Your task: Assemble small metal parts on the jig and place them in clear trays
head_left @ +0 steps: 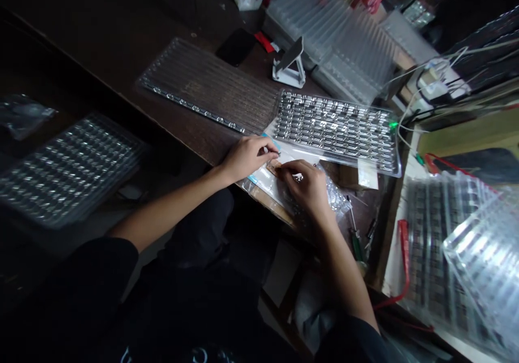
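Note:
My left hand (248, 157) is closed in a pinch at the table's front edge, with a tiny dark thing at its fingertips, too small to name. Close beside it, my right hand (308, 185) is closed too, its thumb and finger at a small brownish piece (274, 168). Both hands are over a white sheet (265, 182) with blue patches. Just beyond them lies a clear plastic tray (336, 130) filled with rows of small shiny metal parts. Clear plastic bags (336, 198) lie to the right of my right hand.
Further left lies a ridged clear tray (211, 90) with one row of parts along its front edge. A phone stand (291, 65) and stacked clear trays (324, 22) are behind. A green-handled screwdriver (356, 238) lies at right. Another filled tray (68, 168) sits lower left.

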Demonstrator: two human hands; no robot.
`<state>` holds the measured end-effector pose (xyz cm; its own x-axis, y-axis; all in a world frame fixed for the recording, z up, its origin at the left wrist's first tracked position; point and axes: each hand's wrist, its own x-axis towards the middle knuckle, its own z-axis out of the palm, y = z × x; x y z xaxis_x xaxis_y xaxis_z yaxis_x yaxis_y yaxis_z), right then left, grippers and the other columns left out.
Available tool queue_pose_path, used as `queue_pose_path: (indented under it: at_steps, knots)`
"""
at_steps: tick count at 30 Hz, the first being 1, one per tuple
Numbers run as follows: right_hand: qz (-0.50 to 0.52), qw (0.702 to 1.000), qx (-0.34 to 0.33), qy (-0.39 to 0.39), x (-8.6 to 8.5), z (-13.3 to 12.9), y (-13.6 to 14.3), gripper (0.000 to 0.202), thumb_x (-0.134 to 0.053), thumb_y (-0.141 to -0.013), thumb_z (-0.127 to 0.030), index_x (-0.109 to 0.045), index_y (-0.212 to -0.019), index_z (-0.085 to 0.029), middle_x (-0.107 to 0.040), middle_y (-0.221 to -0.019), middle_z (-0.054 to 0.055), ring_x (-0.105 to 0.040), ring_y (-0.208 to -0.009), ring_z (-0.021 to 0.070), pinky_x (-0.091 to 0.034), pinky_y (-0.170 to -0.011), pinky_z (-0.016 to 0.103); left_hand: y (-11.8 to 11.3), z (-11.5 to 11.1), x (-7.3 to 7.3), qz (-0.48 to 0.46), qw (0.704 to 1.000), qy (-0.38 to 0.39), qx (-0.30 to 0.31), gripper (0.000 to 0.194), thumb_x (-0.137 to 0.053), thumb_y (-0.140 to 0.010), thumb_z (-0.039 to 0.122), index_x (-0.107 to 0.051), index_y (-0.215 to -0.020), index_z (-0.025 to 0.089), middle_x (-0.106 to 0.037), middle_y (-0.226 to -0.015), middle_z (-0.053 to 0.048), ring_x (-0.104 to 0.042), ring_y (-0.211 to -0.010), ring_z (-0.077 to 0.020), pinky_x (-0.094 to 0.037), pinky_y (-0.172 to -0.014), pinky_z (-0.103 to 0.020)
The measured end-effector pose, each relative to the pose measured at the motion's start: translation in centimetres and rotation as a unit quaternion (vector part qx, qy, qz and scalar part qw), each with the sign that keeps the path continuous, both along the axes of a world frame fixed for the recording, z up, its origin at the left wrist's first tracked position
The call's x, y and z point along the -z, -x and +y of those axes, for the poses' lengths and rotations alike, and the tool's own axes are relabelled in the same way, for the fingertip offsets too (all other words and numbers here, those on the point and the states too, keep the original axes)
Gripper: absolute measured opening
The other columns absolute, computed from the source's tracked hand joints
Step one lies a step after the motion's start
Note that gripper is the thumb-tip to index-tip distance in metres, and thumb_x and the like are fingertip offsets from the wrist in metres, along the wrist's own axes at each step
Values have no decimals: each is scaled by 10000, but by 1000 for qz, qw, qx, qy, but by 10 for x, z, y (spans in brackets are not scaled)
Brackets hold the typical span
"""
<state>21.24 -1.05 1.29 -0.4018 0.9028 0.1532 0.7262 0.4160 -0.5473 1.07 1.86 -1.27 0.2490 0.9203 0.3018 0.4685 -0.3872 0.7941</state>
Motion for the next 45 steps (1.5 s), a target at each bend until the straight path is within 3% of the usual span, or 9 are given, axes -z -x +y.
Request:
queue_pose_path:
  at_steps: [5,9,12,17,24,32,36,45]
  knots:
    - [-103,993,-35,-44,4,-4,8,237,-517,-984,-241,-740,-1055,-207,-719,-1039,114,-656,-931,226,-505,-843,324,0,-9,0,125,992,-31,16,94,-717,-871,220,-728,-964,213,-755,-1043,-47,-650,-1003,-245,-457,-888,-363]
    - [-124,990,-60,-38,1,-6,8,283,-477,-1009,-240,-732,-1129,-208,-713,-1048,112,-642,-931,225,-486,-839,317,3,-11,-2,132,990,-34,26,125,-659,-905,201,-718,-1014,217,-751,-1069,-41,-647,-1004,-233,-457,-913,-356]
    - [-107,993,-36,-20,-7,-5,-2,294,-495,-1004,-257,-710,-1198,-206,-717,-1064,111,-653,-924,223,-478,-798,307,1,-8,-6,115,993,-32,6,112,-665,-904,209,-720,-1002,216,-756,-1061,-36,-652,-1000,-227,-467,-924,-356]
    - [-153,988,20,20,-16,-6,-20,177,-643,-908,-300,-755,-1012,-211,-726,-1000,95,-652,-849,239,-440,-698,318,-16,-7,-15,74,996,-41,9,94,-719,-858,177,-724,-946,209,-759,-960,-27,-666,-917,-196,-493,-874,-325]
    - [-190,981,28,23,-15,-9,-17,176,-561,-922,-226,-726,-951,-171,-718,-952,125,-647,-792,235,-368,-628,321,-32,-11,-13,87,995,-35,43,54,-715,-859,183,-731,-909,193,-754,-923,-45,-673,-890,-214,-500,-827,-337]
    - [-31,996,74,30,-13,-5,-31,139,-558,-875,-185,-675,-948,-169,-719,-809,66,-615,-679,186,-398,-628,282,-31,-11,-9,101,993,-38,43,31,-714,-852,182,-725,-881,181,-751,-902,-51,-674,-887,-221,-510,-820,-343]
    - [38,997,62,-15,-8,-1,-35,168,-536,-884,-156,-689,-954,-168,-730,-881,76,-652,-777,192,-458,-728,285,-32,-12,-8,93,994,-36,35,41,-735,-827,165,-722,-863,183,-751,-887,-42,-671,-853,-204,-510,-792,-322]
    - [62,997,37,-21,-7,-1,-34,218,-543,-910,-163,-756,-954,-178,-733,-924,86,-677,-830,200,-503,-773,305,-32,-11,-2,78,996,-29,37,78,-772,-793,161,-729,-851,190,-744,-839,-18,-664,-828,-193,-497,-778,-302]
